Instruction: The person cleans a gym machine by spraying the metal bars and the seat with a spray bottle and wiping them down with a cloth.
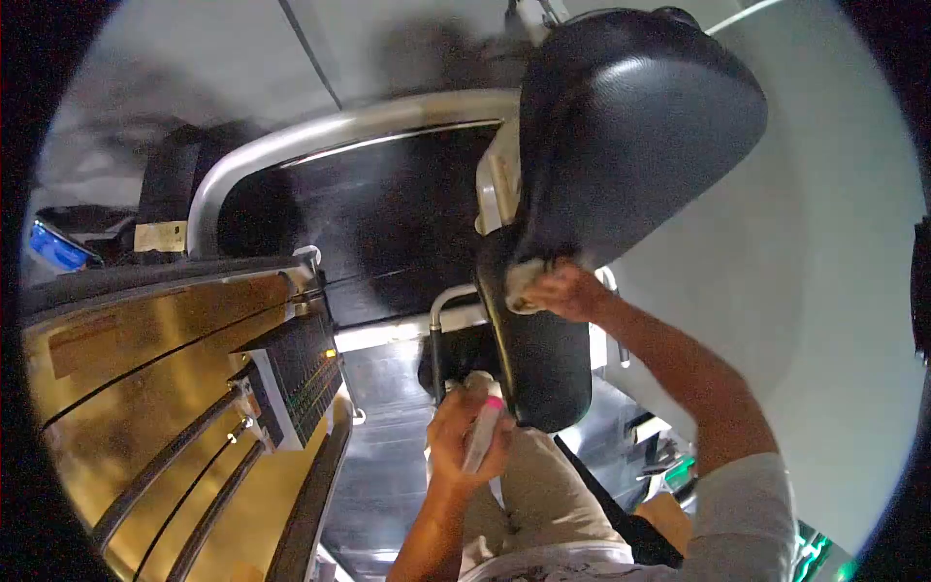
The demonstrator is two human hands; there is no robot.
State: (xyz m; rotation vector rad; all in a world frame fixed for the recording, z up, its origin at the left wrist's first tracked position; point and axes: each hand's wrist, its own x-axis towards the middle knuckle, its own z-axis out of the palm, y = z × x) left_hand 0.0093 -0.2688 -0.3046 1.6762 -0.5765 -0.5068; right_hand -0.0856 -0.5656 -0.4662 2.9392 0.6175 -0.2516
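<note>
My left hand [461, 432] is closed around a clear bottle with a pink top [482, 436], low in the middle of the view. My right hand [570, 291] reaches up and presses a pale cloth [525, 285] against the lower edge of a large black padded seat [650, 126]. Below that hand hangs a smaller black pad [548, 369], joined to the seat by a dark curved part.
A curved metal frame [364, 118] runs behind the seat. At the left, a box with a lit panel [296, 378] stands beside dark metal bars [170, 466] and a gold-coloured surface. A blue-screened device [60, 247] lies at the far left. Green lights glow at lower right.
</note>
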